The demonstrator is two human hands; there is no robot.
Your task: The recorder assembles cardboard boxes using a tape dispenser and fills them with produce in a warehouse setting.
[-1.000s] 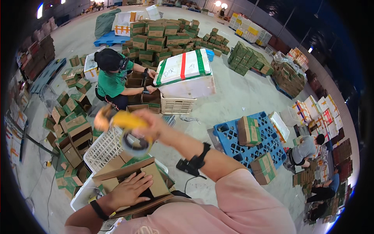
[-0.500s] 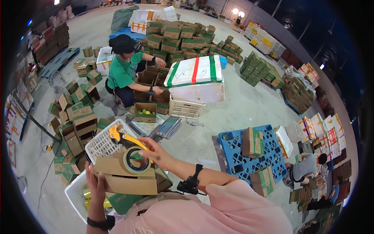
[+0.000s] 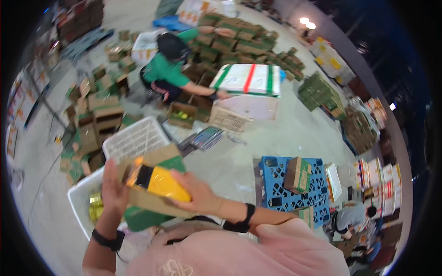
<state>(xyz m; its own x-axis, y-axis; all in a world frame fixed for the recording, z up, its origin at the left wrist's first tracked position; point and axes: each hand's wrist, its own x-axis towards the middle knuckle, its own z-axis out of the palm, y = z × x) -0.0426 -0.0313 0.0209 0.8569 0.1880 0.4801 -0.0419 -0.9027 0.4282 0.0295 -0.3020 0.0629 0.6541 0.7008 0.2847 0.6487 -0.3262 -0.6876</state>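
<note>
My right hand point(image 3: 199, 192) grips a yellow tape dispenser point(image 3: 166, 184) with a black band. It holds the dispenser low over the top of a brown and green cardboard box point(image 3: 154, 201) in front of me. Whether the tape touches the cardboard is hard to tell through the blur. My left hand point(image 3: 115, 188) stands at the box's left end, fingers stretched upward and nothing in the grasp. Partly under the box, a white foam bin point(image 3: 79, 198) holds yellow rolls point(image 3: 95, 207). The dispenser and my hands hide much of the box top.
A white basket point(image 3: 133, 138) stands just beyond the box, with a flat scale point(image 3: 206, 138) farther right. A crouching person in green point(image 3: 168, 71) works among cartons beside a taped foam box point(image 3: 248, 80). To the right lies a blue pallet point(image 3: 271, 184) bearing cartons.
My right hand has turned the tape dispenser and lowered it onto or near the box top. My left hand stays by the box's left end. The person in green has stretched one arm toward stacked cartons.
</note>
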